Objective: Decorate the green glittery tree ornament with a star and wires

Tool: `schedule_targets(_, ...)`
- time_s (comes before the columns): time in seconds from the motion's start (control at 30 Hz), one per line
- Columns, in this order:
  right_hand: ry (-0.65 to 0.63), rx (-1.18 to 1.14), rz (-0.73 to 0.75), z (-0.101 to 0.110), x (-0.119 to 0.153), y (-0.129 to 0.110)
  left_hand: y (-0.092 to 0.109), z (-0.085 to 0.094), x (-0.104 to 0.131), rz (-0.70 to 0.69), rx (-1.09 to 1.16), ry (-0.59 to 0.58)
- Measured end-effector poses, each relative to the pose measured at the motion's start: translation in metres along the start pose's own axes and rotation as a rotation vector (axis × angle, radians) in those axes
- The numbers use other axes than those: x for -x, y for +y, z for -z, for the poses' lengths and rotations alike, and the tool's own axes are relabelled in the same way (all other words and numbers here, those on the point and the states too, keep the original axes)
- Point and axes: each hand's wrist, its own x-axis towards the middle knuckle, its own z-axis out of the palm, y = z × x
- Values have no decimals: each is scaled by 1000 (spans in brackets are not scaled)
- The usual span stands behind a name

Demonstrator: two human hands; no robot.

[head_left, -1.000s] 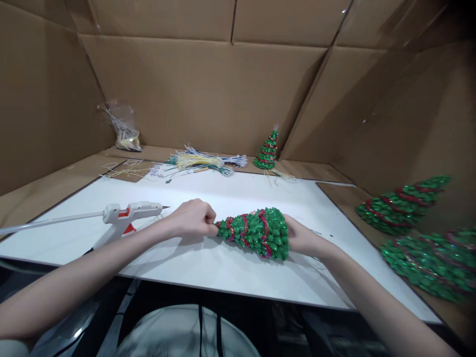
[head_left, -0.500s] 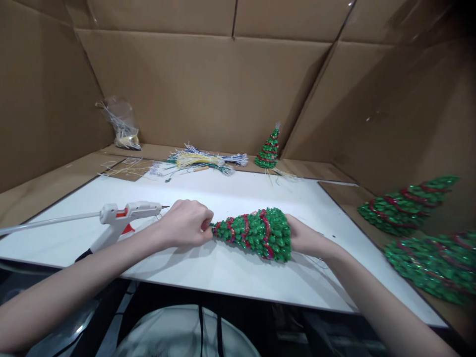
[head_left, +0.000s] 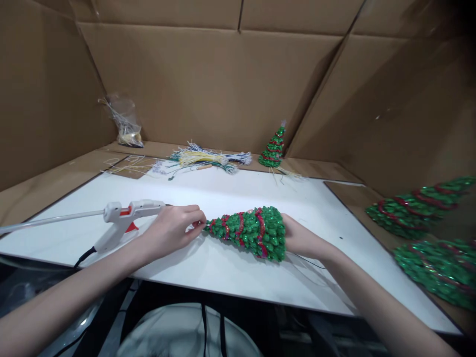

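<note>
A green miniature Christmas tree with red garlands lies on its side above the white board, tip to the left and wide base to the right. At its tip, the fingers of my left hand are pinched together; any small piece between them is too small to make out. My right hand supports the tree at the base, its fingers hidden behind or inside it. A thin dark wire trails from below the right hand. Left of my left hand, a white hot glue gun with a red trigger rests on the board.
Bundles of white, yellow and green wires lie at the back. A smaller decorated tree stands behind, and two more trees lie at the right. A clear plastic bag leans in the far left corner. Cardboard walls surround the board.
My left hand has shifted slightly left and its fingers have loosened from a fist-like grip to a pinch at the tip. The tree has moved a little left with my right hand.
</note>
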Motion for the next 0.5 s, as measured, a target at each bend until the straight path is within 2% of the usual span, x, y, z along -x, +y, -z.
schedule_targets(0.27,29,-57,17,-8,-8,1,-2,-2,17,-31,-128,100)
schedule_targets(0.37,44,-47,-2,-9,-7,4,4,7,35,-17,-102,163)
schedule_targets(0.5,52,-34,-20,-11,-5,7,10,31,71,32,62,99)
